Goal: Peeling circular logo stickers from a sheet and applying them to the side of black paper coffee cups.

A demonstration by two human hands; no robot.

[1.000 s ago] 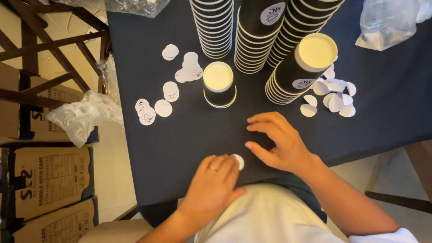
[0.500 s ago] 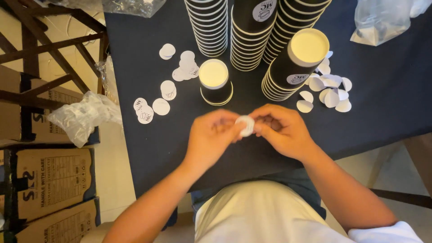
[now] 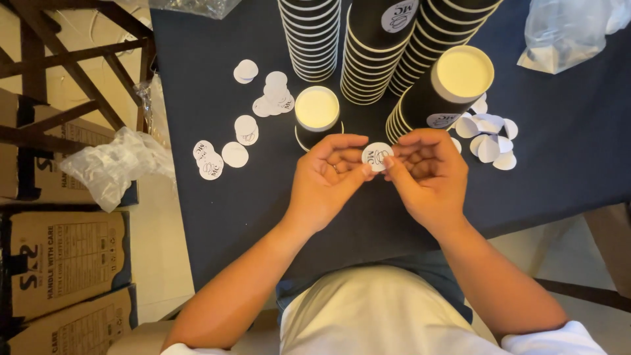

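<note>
A: My left hand (image 3: 325,181) and right hand (image 3: 427,172) are both raised now, each pinching one edge of a round white sticker (image 3: 377,156) between thumb and fingertips.

B: A second ago?

A: It lay flat on the dark cloth (image 3: 217,217) close to me, under my left fingers. Now it is lifted, printed face up, so it seems ready for peeling.

B: Around the hands?

A: Just beyond them a black paper cup (image 3: 317,119), cream inside; tall ribbed stacks (image 3: 378,52) behind; thin paper discs (image 3: 490,135) scattered right, some curled.

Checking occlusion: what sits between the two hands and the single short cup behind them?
Head view: nothing. The left hand and right hand pinch a round white sticker; the left fingertips overlap the short black cup.
</note>
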